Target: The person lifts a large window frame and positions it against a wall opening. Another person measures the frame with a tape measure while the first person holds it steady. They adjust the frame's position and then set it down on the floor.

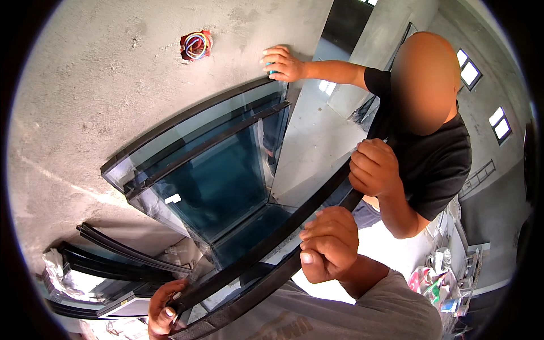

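Note:
My left hand (163, 309) is wrapped round the lower left end of a long black window frame (266, 242), which appears to have glass between its two bars. My right hand (331, 243) is closed on the near bar, farther along to the right. Across from me a co-worker in a black shirt grips the far end with one hand (374, 167). That person's other hand (283, 63) rests at the top corner of the dark glass panels (221, 181), with something small and blue under the fingers. These black-edged panels lean against the wall, one in front of another.
Behind the panels rises a rough plaster wall (85, 96) with a red socket box (195, 45) full of loose wires. More black frame bars (113, 266) lie at the lower left. Bags and clutter (436, 283) sit on the floor at right, near a ladder-like frame (473, 283).

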Demonstrator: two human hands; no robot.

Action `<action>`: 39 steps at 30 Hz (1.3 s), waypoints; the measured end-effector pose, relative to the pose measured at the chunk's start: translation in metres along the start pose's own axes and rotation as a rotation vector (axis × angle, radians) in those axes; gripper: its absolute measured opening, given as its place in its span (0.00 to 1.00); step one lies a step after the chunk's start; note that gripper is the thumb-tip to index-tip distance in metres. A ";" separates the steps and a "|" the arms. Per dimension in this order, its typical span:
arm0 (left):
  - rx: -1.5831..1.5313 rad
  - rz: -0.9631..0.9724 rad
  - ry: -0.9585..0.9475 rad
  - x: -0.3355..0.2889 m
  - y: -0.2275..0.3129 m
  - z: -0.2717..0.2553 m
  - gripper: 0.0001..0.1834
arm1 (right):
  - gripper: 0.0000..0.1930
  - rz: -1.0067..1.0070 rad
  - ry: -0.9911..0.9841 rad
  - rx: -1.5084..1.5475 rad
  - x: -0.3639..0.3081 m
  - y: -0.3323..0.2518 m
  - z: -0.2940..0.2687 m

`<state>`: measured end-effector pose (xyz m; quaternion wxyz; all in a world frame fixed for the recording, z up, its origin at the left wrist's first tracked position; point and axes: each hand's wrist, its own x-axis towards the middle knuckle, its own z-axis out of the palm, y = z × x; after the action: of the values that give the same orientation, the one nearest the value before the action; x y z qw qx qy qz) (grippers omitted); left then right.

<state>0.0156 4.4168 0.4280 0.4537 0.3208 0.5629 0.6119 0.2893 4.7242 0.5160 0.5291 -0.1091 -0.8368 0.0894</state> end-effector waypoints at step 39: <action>-0.149 0.375 0.418 0.119 -0.034 -0.072 0.35 | 0.07 0.051 -0.185 -0.031 0.000 -0.002 -0.009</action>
<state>-0.0881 4.4954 0.3694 0.2291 0.2522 0.5284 0.7776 0.2976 4.7225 0.5203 0.4453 -0.1298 -0.8803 0.0993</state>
